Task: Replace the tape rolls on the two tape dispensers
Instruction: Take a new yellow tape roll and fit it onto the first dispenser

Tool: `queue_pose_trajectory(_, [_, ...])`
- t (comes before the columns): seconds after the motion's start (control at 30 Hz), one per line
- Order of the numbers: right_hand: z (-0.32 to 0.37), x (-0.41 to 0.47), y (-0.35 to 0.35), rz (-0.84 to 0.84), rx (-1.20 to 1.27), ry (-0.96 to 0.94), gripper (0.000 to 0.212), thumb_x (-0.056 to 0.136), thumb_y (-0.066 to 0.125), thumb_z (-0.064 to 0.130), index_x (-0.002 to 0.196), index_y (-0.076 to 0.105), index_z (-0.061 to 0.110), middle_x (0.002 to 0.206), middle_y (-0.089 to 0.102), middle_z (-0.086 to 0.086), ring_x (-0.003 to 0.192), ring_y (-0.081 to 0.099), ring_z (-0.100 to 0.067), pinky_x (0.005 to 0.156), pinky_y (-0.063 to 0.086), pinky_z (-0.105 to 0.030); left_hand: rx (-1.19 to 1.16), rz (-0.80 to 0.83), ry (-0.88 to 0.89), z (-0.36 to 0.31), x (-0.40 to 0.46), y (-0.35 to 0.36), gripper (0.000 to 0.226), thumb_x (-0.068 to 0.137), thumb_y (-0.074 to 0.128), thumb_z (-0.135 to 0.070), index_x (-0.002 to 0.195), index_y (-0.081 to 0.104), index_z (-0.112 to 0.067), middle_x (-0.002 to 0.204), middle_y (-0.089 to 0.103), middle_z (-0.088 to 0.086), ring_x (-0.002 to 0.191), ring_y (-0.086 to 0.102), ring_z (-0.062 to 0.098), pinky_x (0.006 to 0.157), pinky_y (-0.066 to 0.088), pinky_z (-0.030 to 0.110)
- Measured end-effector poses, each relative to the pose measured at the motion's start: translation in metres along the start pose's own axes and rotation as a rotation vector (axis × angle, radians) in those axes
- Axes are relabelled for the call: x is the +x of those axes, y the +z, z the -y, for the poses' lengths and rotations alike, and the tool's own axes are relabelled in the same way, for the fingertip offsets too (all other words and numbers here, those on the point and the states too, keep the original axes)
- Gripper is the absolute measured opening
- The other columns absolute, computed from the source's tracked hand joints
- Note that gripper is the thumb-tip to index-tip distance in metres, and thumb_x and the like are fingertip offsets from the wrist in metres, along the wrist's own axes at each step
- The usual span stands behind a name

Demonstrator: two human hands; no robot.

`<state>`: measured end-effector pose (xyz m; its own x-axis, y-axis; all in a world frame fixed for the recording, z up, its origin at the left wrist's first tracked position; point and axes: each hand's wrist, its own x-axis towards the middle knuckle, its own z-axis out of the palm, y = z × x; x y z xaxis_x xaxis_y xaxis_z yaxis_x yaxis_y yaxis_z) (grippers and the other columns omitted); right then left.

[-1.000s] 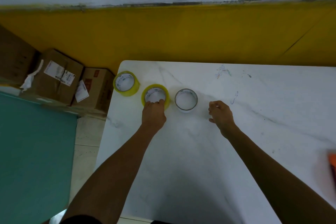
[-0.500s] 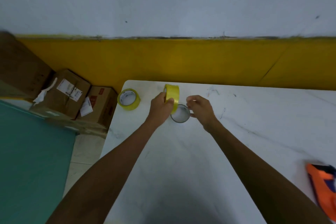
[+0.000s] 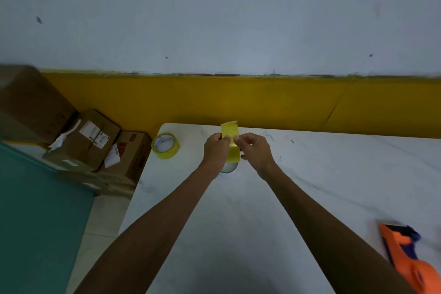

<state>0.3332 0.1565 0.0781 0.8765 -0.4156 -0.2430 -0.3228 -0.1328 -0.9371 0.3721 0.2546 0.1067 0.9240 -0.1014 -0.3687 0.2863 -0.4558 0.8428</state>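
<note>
Change noted: the yellow tape roll (image 3: 230, 144), flat on the table (image 3: 238, 234) a second ago, is now lifted upright at frame centre. The left hand (image 3: 214, 148) grips its side while the right hand (image 3: 254, 149) pinches at the loose end (a short flap stands up on top). Judgement: the end is being freed ahead of loading.

Count: two yellow rolls, the second roll (image 3: 165, 145) lying left of centre; one near-empty ring (image 3: 228, 168) partly hidden beneath the hands; one orange dispenser (image 3: 410, 260) at lower right; three cardboard boxes (image 3: 90, 138) at left.
</note>
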Motion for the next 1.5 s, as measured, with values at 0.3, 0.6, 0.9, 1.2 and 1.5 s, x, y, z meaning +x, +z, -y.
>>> queue_pose_trajectory(0.3, [-0.003,-0.026,-0.015,0.006,0.009,-0.035,0.027,0.09,0.058,0.034,0.082,0.067,0.01,0.09,0.069,-0.02,0.09,0.067,-0.036,0.084,0.056,-0.058,-0.081,-0.045,-0.02,-0.008,-0.042,0.005,0.012,0.094,0.048,-0.018,0.098,0.057,-0.011,0.1,0.053,0.01,0.092,0.049,0.025,0.076,0.039,0.033])
queue_pose_trajectory(0.6, [0.004,-0.083,-0.034,-0.021,0.042,-0.088,0.029,0.085,0.058,0.043,0.077,0.068,0.016,0.09,0.07,-0.015,0.092,0.066,-0.034,0.087,0.054,-0.059,-0.145,-0.048,-0.018,-0.012,-0.107,-0.003,0.014,0.089,0.054,-0.023,0.094,0.055,-0.01,0.1,0.057,0.013,0.093,0.055,0.03,0.087,0.054,0.046])
queue_pose_trajectory(0.9, [-0.003,-0.187,-0.051,-0.101,0.078,-0.097,0.041,0.078,0.058,0.046,0.084,0.067,0.007,0.092,0.069,-0.017,0.093,0.066,-0.036,0.083,0.055,-0.06,-0.188,0.035,0.033,0.013,-0.195,-0.01,0.013,0.085,0.056,-0.023,0.092,0.056,-0.012,0.104,0.062,0.016,0.102,0.062,0.036,0.091,0.055,0.055])
queue_pose_trajectory(1.2, [-0.025,-0.251,-0.108,-0.226,0.104,-0.056,0.035,0.088,0.059,0.034,0.086,0.065,0.0,0.09,0.066,-0.019,0.096,0.065,-0.039,0.081,0.058,-0.055,-0.191,0.167,0.019,0.016,-0.257,0.035,0.019,0.086,0.056,-0.025,0.101,0.05,-0.014,0.11,0.059,0.016,0.104,0.059,0.035,0.093,0.054,0.052])
queue_pose_trajectory(1.5, [-0.065,-0.27,-0.196,-0.306,0.145,-0.02,0.035,0.09,0.058,0.032,0.086,0.064,-0.002,0.084,0.061,-0.012,0.084,0.061,-0.027,0.078,0.057,-0.051,-0.151,0.287,0.025,0.002,-0.291,0.123,0.024,0.086,0.057,-0.026,0.105,0.052,-0.013,0.112,0.06,0.014,0.104,0.06,0.034,0.094,0.054,0.051])
